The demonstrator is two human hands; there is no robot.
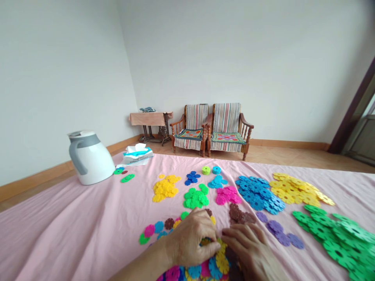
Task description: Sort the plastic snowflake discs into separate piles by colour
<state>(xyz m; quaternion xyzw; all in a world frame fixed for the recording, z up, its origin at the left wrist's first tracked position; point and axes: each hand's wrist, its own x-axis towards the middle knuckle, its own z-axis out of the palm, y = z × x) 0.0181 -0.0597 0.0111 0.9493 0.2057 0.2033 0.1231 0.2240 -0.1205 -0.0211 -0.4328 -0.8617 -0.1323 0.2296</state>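
A mixed pile of flower-shaped plastic discs in several colours lies at the near edge of the view. Over this pile my left hand is closed, its fingers curled and its thumb brought toward them; its fingertips are partly hidden, so what they hold cannot be made out. My right hand rests just to the right, fingers stretched out and lying low over the pile's edge. Brown discs lie just beyond its fingers. Purple discs are to its right.
Sorted discs lie beyond: yellow, bright green, pink, blue, and larger green at right. A white jug and tissue box stand left on the pink cloth. Two chairs stand behind.
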